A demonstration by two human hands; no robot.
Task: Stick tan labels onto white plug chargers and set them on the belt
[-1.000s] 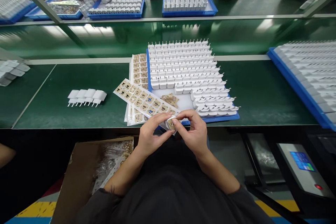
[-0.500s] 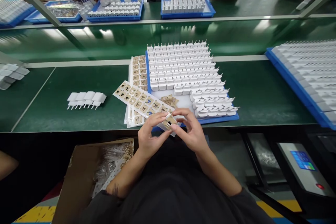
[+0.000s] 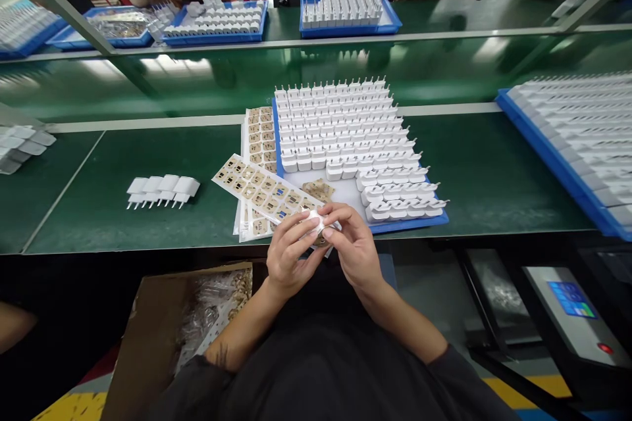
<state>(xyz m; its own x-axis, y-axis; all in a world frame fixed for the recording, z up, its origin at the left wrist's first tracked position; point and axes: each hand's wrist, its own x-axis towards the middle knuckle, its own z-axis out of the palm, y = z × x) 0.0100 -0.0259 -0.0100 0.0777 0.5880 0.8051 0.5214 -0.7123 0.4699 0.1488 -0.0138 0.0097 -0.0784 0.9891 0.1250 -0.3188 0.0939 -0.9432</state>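
Note:
My left hand [image 3: 291, 250] and my right hand [image 3: 351, 245] meet at the near edge of the green bench, both pinching one small white charger plug [image 3: 316, 221] with a tan sticker on its underside. Just beyond my fingers lies a sheet of tan stickers [image 3: 264, 192] on top of other sheets. Behind it a blue tray [image 3: 409, 221] carries many white charger plugs [image 3: 345, 128] in rows, with a few loose tan stickers [image 3: 318, 189] on its bare white floor.
A short row of white plugs [image 3: 162, 188] lies on the green bench [image 3: 494, 171] to the left. Another blue tray of plugs [image 3: 573, 131] stands at right. Across the bench other people handle plugs over blue trays [image 3: 345, 10]. An open cardboard box [image 3: 162, 329] sits by my left knee.
I have turned the plug in my fingers, so its tan sticker face now points down and the white body shows. Both hands rose slightly toward the sticker sheet.

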